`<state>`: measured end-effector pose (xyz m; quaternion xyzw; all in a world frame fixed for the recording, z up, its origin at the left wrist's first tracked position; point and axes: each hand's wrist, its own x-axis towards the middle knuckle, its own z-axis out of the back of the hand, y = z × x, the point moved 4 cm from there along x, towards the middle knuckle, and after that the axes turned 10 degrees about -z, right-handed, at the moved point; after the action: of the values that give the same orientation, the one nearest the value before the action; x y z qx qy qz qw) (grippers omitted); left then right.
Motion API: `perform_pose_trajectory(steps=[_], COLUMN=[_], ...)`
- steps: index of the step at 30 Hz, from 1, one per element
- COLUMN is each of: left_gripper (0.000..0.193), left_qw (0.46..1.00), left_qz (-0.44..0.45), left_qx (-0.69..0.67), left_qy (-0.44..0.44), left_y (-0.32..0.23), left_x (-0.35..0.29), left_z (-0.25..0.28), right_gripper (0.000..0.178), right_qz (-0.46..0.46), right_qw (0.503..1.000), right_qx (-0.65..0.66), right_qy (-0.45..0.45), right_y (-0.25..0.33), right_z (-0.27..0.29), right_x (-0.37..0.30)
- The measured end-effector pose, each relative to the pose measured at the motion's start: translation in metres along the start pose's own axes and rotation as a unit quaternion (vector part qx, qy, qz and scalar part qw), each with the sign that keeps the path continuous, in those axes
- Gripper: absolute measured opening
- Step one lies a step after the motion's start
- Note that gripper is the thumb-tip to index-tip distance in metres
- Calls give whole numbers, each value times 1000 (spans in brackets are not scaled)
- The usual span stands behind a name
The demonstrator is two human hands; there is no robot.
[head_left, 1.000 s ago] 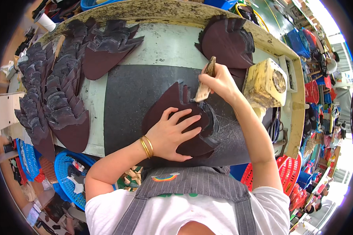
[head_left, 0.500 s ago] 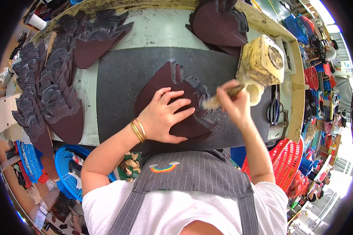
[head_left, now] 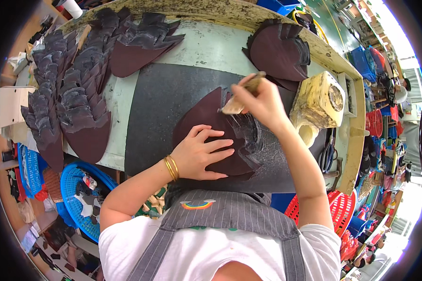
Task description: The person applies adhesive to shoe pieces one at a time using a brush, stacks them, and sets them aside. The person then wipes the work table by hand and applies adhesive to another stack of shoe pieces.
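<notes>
Dark maroon cut pieces lie in a small fanned stack on a black mat. My left hand rests flat on them with its fingers spread. In my right hand is a brush, gripped by its handle, its pale bristles touching the far part of the pieces' right edge. Whitish wet streaks run along that edge, and white specks mark the mat beside it. To the right stands a stained yellowish container with an open spout facing me.
Overlapping maroon pieces cover the table's left side; another pile lies at the far right. Scissors lie by the right edge. Below the table are a blue basket and a red basket. A wooden rim borders the far side.
My right hand has carried the brush away from me and left, from the middle of the pieces' right edge to its far part. My left hand stays on the pieces. The view has shifted slightly.
</notes>
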<state>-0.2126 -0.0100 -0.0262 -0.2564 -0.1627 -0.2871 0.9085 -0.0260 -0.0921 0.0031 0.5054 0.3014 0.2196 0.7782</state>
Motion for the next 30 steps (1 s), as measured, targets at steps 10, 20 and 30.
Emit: perform_pose_trajectory(steps=[10, 20, 30], left_gripper=[46, 42, 40], left_qw=[998, 998, 999], left_qz=[5, -8, 8], left_qx=[-28, -31, -13], left_qy=[-56, -60, -48], left_y=[7, 8, 10], left_x=[-5, -7, -4], left_z=[-3, -6, -1], right_gripper=[30, 14, 7], right_qz=[14, 40, 16], right_qw=[976, 986, 999], right_qx=[-200, -149, 24], right_qy=[82, 65, -42], right_y=[-9, -9, 17], right_z=[-3, 2, 46], right_x=[-12, -88, -69])
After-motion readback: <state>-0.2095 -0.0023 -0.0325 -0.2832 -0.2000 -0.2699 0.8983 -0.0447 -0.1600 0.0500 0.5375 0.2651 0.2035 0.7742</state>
